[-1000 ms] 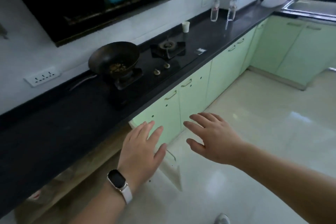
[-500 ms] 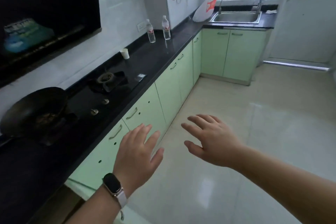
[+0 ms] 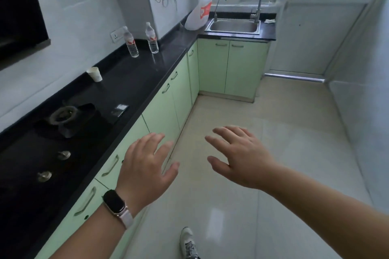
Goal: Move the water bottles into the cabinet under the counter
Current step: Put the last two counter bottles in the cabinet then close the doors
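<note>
Water bottles (image 3: 131, 42): upright, side by side on the far counter (image 3: 134, 82), well ahead and left of both hands; left hand (image 3: 145, 166) nearer that side, right hand (image 3: 242, 157) over floor, both fingers spread, holding nothing; cabinet doors (image 3: 164, 109) below look closed.

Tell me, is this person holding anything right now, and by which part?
Nothing is held. The left hand and right hand hover open, fingers spread. The nearer water bottle and farther water bottle stand untouched on the counter.
</note>
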Demonstrator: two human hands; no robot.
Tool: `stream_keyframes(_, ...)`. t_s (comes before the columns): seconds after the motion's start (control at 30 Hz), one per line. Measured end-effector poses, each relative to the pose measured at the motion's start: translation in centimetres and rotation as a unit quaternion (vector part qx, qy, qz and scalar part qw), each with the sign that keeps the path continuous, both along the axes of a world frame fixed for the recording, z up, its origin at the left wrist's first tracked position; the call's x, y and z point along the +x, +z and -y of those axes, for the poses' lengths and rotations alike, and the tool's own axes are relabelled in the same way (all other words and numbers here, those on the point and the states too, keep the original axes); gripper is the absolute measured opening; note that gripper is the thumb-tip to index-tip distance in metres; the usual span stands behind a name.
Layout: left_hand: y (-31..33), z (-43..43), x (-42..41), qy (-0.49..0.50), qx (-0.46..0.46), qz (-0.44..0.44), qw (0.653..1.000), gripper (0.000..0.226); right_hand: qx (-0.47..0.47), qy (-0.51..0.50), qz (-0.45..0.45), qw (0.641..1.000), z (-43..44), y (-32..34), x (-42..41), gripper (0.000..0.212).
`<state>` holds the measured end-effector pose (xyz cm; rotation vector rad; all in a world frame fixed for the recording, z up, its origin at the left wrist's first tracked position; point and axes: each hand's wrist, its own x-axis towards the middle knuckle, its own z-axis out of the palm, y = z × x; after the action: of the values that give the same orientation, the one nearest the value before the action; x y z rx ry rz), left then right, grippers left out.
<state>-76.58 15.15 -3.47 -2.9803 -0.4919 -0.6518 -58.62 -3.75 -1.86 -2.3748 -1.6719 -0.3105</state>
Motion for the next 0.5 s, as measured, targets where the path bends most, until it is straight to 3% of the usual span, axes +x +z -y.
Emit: stream_keyframes(0.5, -0.1, -18.2, 14.4, -0.071, -0.005, -0.006, 0.997, 0.049, 0.011, -0.044, 0.027, 0.999, -17.0, 1.1, 11.9, 0.051)
